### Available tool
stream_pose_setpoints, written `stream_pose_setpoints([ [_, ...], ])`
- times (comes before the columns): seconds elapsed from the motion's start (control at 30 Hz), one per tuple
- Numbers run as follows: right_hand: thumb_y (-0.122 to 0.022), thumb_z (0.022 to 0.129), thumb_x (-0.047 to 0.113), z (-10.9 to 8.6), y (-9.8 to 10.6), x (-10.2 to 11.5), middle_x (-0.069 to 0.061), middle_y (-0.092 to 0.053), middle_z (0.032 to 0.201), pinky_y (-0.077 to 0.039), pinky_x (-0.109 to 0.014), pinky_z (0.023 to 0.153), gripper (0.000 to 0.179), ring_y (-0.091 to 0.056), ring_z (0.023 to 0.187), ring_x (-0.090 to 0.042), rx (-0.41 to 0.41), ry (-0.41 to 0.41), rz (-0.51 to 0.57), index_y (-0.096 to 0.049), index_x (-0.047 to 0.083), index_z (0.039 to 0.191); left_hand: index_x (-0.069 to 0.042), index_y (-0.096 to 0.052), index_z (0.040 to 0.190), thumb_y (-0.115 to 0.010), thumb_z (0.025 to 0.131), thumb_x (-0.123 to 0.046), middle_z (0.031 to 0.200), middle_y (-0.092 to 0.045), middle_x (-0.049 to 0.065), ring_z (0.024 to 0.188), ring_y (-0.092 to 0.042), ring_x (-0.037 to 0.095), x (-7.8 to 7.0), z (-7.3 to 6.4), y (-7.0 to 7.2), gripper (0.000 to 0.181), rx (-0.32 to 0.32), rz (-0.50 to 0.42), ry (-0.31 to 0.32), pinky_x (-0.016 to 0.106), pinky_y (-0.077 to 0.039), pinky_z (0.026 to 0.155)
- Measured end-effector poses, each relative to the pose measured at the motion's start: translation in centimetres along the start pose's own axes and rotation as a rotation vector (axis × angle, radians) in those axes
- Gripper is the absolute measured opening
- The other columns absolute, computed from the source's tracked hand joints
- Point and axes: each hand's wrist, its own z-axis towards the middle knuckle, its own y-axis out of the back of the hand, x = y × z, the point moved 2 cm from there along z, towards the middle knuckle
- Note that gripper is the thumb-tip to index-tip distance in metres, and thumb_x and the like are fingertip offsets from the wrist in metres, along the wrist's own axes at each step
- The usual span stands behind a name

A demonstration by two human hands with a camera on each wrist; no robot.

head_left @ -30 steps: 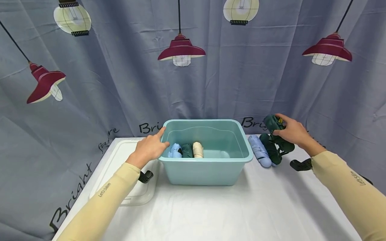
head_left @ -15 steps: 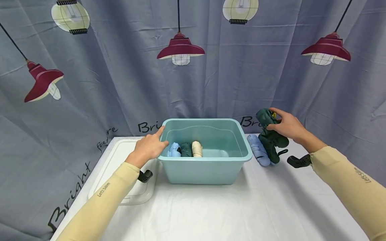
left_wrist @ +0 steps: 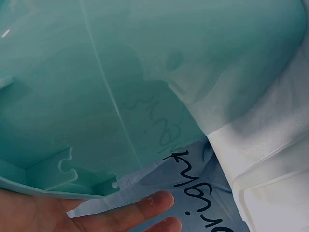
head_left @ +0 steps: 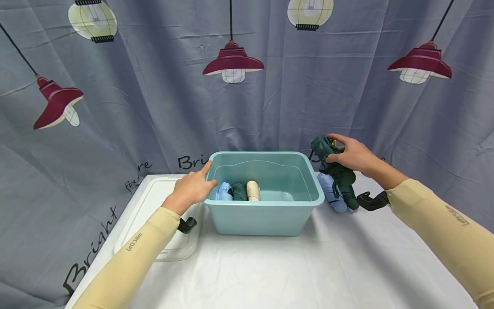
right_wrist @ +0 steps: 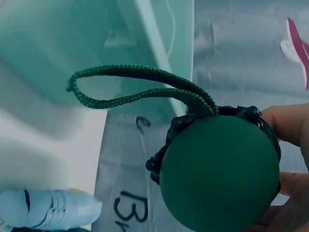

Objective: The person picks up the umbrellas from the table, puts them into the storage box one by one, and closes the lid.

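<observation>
My right hand (head_left: 353,156) grips a dark green folding umbrella (head_left: 337,171) above the table, just right of the bin. In the right wrist view, the umbrella's round handle end (right_wrist: 219,171) and its looped wrist strap (right_wrist: 140,70) face the camera. My left hand (head_left: 189,191) rests at the left rim of the pale teal bin (head_left: 258,221), thumb toward the inside; its visible fingers (left_wrist: 145,208) are fairly straight. A light blue folded umbrella (head_left: 224,192), a dark green one (head_left: 239,192) and a cream one (head_left: 253,191) stand side by side in the bin's left part.
Right of the bin, a light blue umbrella (head_left: 329,193) and a dark green one (head_left: 349,197) lie on the white table (head_left: 270,274), partly hidden below the held umbrella. A white lid (head_left: 173,254) lies left of the bin. A grey-blue curtain (head_left: 162,107) hangs behind.
My right hand has lifted the dark green umbrella and carried it left, closer to the bin. The left hand has stayed at the bin's rim.
</observation>
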Motion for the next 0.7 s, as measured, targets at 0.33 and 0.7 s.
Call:
stream_pose_setpoints([
  [0.33, -0.066, 0.092, 0.027, 0.8, -1.4, 3.7, -0.028, -0.052, 0.136, -0.052, -0.049, 0.082, 0.083, -0.059, 0.111, -0.039, 0.036, 0.042, -0.039, -0.023, 0.013, 0.161, -0.030, -0.010, 0.164, -0.043, 0.098, -0.052, 0.075, -0.060, 0.008, 0.067, -0.058, 0.023, 0.2, 0.1, 0.0, 0.077, -0.011, 0.003, -0.003, 0.040, -0.042, 0.061],
  [0.7, -0.065, 0.092, 0.023, 2.1, -3.9, 6.9, -0.026, -0.025, 0.162, -0.037, -0.065, 0.107, 0.081, -0.036, 0.142, -0.046, 0.145, 0.067, -0.014, -0.025, 0.010, 0.160, -0.030, -0.010, 0.164, -0.043, 0.098, -0.052, 0.080, -0.062, 0.009, 0.067, -0.058, 0.024, 0.1, 0.0, 0.0, 0.076, -0.009, 0.001, -0.006, 0.039, -0.043, 0.061],
])
